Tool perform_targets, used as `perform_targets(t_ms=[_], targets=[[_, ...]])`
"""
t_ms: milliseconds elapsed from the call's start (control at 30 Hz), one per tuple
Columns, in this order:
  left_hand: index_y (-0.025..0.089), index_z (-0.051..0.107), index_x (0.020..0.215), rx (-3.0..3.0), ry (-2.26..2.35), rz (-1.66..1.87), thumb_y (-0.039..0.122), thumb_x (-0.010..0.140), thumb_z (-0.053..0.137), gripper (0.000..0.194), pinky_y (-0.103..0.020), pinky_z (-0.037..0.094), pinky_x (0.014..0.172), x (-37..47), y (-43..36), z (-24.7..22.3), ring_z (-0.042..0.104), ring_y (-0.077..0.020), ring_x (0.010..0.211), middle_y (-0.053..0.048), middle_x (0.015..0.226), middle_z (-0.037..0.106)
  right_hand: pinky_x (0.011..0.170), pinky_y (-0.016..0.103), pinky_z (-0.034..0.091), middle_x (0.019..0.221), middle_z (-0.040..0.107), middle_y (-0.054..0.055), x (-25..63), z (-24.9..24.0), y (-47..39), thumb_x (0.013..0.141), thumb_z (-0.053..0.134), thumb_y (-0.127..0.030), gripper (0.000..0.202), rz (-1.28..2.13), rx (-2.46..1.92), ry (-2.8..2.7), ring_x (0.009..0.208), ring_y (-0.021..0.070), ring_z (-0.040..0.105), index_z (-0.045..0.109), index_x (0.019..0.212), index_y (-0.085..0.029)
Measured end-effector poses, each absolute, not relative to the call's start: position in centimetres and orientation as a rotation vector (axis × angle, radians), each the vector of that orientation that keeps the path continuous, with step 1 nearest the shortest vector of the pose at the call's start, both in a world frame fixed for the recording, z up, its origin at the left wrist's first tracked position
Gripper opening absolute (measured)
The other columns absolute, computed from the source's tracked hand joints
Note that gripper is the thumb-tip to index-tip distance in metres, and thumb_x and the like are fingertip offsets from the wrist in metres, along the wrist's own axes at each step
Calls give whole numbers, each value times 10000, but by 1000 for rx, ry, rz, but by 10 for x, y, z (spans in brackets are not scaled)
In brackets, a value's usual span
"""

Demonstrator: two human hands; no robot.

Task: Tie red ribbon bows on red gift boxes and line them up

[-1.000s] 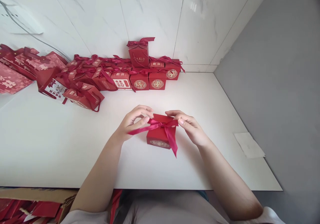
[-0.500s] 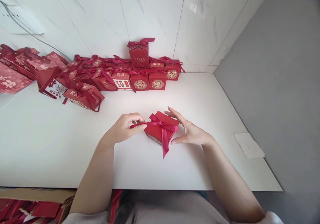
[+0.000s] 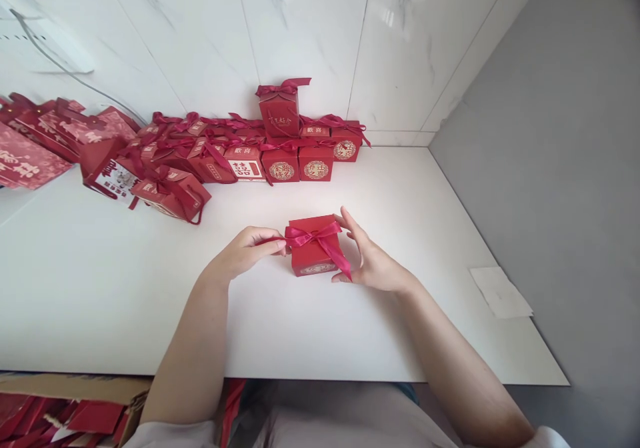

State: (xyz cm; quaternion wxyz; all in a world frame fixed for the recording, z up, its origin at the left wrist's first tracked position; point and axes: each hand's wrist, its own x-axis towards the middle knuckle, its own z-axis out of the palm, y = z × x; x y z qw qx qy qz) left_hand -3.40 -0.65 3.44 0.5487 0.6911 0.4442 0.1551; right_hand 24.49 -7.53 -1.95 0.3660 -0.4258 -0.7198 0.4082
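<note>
A small red gift box (image 3: 311,255) with a round gold emblem stands upright on the white table in front of me. A shiny crimson ribbon (image 3: 314,236) is tied in a bow across its top, one tail hanging over the front right corner. At the box's left side, my left hand (image 3: 250,251) is closed, pinching the other ribbon tail between thumb and fingers. My right hand (image 3: 370,258) curves around the right side, fingertips at the back corner and thumb at the front, holding the box; its index finger sticks up.
Several finished red gift boxes (image 3: 281,167) with bows line the tiled wall, one box (image 3: 279,115) stacked on top. Patterned red bags (image 3: 35,145) stand far left. White paper (image 3: 500,291) lies by the right edge. A cardboard carton (image 3: 75,385) of red pieces sits below the table's front left.
The box has turned so its emblem side faces me, and shifted slightly left. My right hand has moved in against it. My left hand still pinches the ribbon tail.
</note>
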Motion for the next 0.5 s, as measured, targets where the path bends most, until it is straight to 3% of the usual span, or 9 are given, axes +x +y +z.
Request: perform_targets(t_ms=[100,233,367,500], targets=[[173,688,829,1636,1031,337,426,867,580,278,-340,486,885,-34,-6,34,612,-201,889,-41,878,671,1182,536,209,1610,145,83,238,-31,-69,698,831,-374,1237,1031,-1028,-1823,1478,295,187,-79,1536,-366],[175,680,780,1627,1007,345,407,874,584,267,-309,490,878,-33,-7,37,601,-179,878,-29,853,663,1173,529,241,1475,353,107,237,-37,-63,672,849,-381,1275,1068,-954,-1755,1419,286,312,-86,1539,-343],[181,682,783,1603,986,340,390,861,617,232,-273,503,850,-31,-8,40,619,-157,856,-21,853,675,1083,492,400,1498,299,107,239,-32,-64,668,844,-405,1239,1118,-943,-1756,1370,293,368,-36,1539,-369],[160,650,672,1621,1004,393,438,880,591,353,-232,510,696,-33,-9,41,621,-129,704,-16,698,647,1068,505,406,1425,390,114,234,-30,-68,681,826,-443,1195,938,-1062,-1798,1312,301,414,7,1546,-352]])
